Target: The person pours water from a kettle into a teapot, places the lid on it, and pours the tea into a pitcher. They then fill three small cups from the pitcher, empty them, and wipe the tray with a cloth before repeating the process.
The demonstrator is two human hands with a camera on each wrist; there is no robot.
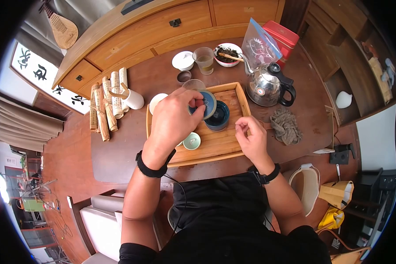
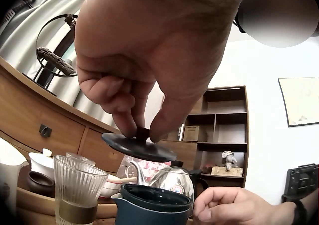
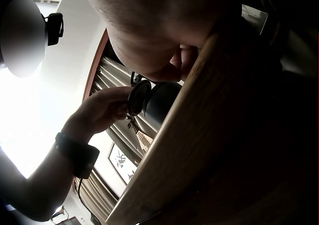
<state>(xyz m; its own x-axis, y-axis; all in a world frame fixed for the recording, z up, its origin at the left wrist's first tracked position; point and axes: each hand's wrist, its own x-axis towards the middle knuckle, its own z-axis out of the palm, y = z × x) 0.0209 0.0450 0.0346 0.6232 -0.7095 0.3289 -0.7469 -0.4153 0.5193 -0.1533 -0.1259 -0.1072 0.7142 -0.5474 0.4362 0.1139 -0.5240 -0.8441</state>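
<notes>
My left hand (image 1: 173, 112) pinches the knob of a round dark lid (image 2: 130, 147) between thumb and fingertips. The lid is tilted and held just above a dark blue teapot (image 1: 219, 119), whose mouth is uncovered in the left wrist view. That pot stands on a wooden tray (image 1: 226, 145). To the right of it, over the tray's edge, my right hand (image 1: 253, 138) hovers with loosely curled fingers and nothing in them. A pale green cup (image 1: 191, 141) sits on the tray below the left hand. Beyond the hand is a ribbed glass pitcher (image 2: 79, 190), partly hidden.
A steel kettle (image 1: 266, 86) and a crumpled grey cloth (image 1: 286, 126) lie right of the tray. Behind it stand a glass (image 1: 204, 61), a white lidded bowl (image 1: 183, 60) and a bowl of tea leaves (image 1: 228, 55). Rolled bamboo scrolls (image 1: 102, 110) and a white utensil holder (image 1: 134, 100) are left.
</notes>
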